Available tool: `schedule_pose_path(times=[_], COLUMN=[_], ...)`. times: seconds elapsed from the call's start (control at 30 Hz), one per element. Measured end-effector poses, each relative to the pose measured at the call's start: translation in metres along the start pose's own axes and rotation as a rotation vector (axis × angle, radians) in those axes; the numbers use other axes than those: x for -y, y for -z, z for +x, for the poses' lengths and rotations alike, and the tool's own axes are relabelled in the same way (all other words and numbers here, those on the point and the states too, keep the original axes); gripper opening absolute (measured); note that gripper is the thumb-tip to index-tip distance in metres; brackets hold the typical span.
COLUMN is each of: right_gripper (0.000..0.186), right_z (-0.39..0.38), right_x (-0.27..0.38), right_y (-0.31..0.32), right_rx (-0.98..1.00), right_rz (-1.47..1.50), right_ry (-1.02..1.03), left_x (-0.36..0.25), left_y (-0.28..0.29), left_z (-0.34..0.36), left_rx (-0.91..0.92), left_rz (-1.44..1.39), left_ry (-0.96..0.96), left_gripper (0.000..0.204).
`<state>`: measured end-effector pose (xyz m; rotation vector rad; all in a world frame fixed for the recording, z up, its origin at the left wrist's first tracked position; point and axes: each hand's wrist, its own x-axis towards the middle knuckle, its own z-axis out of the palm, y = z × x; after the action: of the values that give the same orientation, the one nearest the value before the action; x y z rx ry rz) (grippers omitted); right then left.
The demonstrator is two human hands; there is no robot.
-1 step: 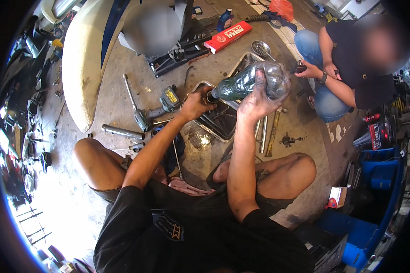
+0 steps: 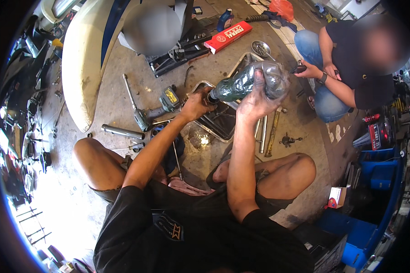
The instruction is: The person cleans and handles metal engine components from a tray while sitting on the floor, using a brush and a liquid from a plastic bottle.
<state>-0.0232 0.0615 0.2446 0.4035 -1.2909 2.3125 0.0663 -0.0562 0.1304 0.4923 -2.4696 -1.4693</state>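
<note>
right hand (image 2: pixel 255 98) grips bottle (image 2: pixel 248 83) tilted, neck down over tray (image 2: pixel 221 123) | left hand (image 2: pixel 197 103) closed at the neck to steady it

We note a clear plastic bottle (image 2: pixel 250 82) holding dark liquid, tilted neck-down to the left, above a metal tray (image 2: pixel 223 125).

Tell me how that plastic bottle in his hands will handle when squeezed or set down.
The bottle looks thin and crumpled, so it probably gives under the right hand. The hands look greasy, so it may slip. Its round body would likely roll if laid on the floor.
</note>
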Motion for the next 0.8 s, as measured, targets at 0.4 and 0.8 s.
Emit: schedule_pose_path(times=[0.4,0.8], right_gripper=[0.060,0.060], right_z=[0.005,-0.006], right_x=[0.001,0.003], right_y=[0.005,-0.001], right_rx=[0.052,0.051], right_rz=[-0.133,-0.060], right_ry=[0.022,0.024], left_x=[0.016,0.026], left_y=[-0.007,-0.010], left_z=[0.001,-0.003], left_rx=[-0.025,-0.074], left_rz=[-0.021,0.051], left_ry=[-0.144,-0.158], left_gripper=[0.056,0.057])
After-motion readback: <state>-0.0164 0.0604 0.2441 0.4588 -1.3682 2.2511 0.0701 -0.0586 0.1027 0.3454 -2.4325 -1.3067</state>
